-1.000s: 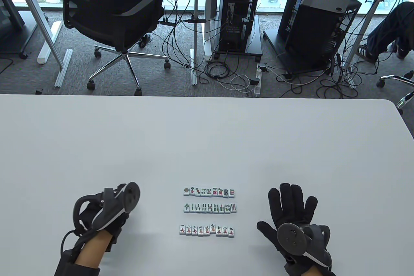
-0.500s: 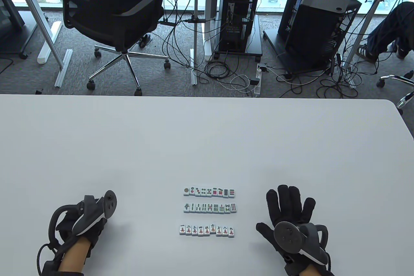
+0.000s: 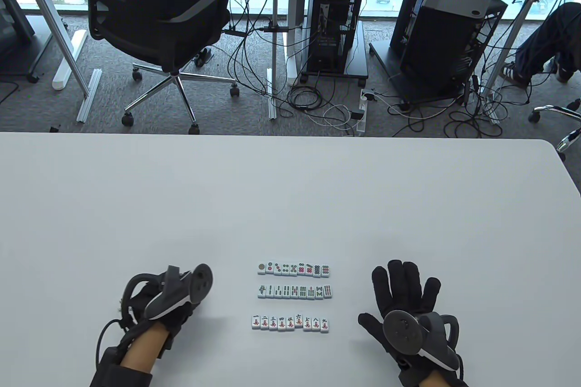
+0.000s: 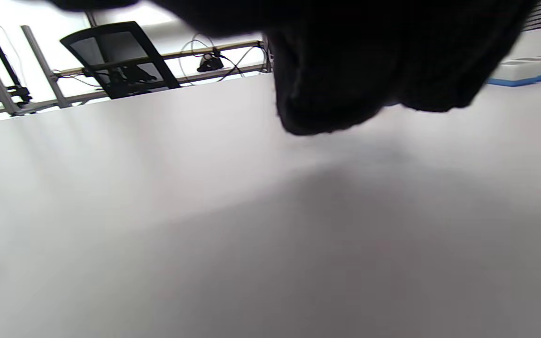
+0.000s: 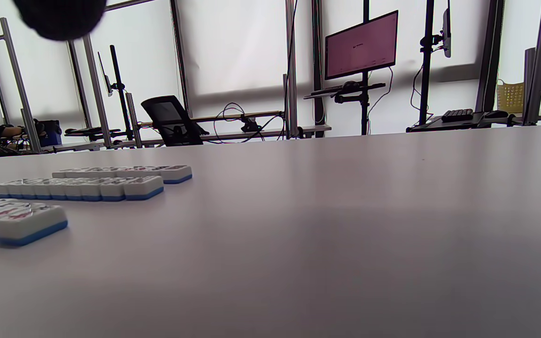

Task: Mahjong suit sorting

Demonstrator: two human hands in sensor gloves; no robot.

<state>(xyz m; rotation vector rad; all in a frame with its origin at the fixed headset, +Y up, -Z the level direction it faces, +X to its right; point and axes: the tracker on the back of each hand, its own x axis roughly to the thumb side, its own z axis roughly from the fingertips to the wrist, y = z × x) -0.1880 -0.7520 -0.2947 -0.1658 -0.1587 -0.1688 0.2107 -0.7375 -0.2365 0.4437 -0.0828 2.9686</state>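
Three straight rows of mahjong tiles lie face up near the table's front edge: dots (image 3: 293, 269), bamboo (image 3: 294, 291) and characters (image 3: 289, 323). My left hand (image 3: 174, 314) is left of the rows, apart from them. The tracker hides its fingers in the table view. In the left wrist view its dark fingers (image 4: 327, 94) hang just above the bare table, with a tile row's end (image 4: 529, 70) at the right edge. My right hand (image 3: 404, 296) lies flat, fingers spread, right of the rows and holds nothing. The right wrist view shows the three rows (image 5: 80, 188) at its left.
The white table (image 3: 290, 196) stretches far behind the tiles. Its rounded right corner (image 3: 560, 155) is at the far right. An office chair (image 3: 154, 19), computer towers and cables stand on the floor beyond the far edge.
My left hand drew back to the left half a second ago and has now moved right, closer to the tile rows. My right hand has barely shifted. The tiles have not moved.
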